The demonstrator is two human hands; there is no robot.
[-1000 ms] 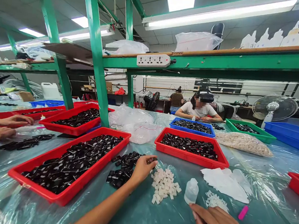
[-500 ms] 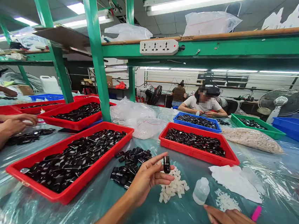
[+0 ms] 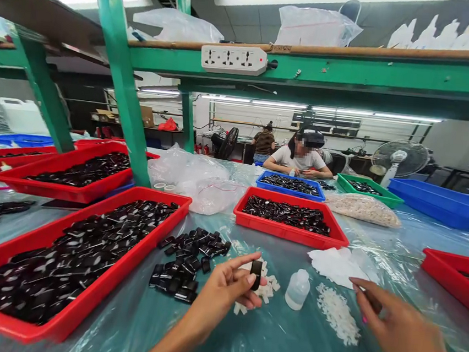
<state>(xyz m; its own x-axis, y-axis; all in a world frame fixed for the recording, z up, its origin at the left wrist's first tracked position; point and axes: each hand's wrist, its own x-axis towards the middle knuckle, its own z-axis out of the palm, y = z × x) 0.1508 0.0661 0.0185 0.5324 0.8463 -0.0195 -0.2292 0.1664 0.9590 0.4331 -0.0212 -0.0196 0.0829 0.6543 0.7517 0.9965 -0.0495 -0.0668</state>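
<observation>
My left hand (image 3: 223, 291) pinches a small glossy black plastic casing (image 3: 255, 274) upright between thumb and fingers. Behind it lies a heap of small cream-white blocks (image 3: 270, 288), and to its left a loose pile of similar black casings (image 3: 193, 255). My right hand (image 3: 400, 325) has thumb and forefinger drawn together above the table, close to white sheets (image 3: 336, 266); whatever is at its fingertips is too small to make out. Beside that hand spreads a patch of tiny white pieces (image 3: 338, 314). A small translucent bottle (image 3: 297, 289) stands between the hands. Something pink (image 3: 364, 319) shows partly behind my right hand.
A large red tray (image 3: 64, 328) of black casings flanks the left; another red tray (image 3: 287, 233) sits ahead. Further red tray (image 3: 449, 274) at right. A green post (image 3: 123, 77) rises at left under a shelf. A co-worker (image 3: 299, 152) sits across the table.
The view has swung right. My left hand has turned the black casing, so its printed face no longer shows. My right hand has moved forward, up towards the white sheets.
</observation>
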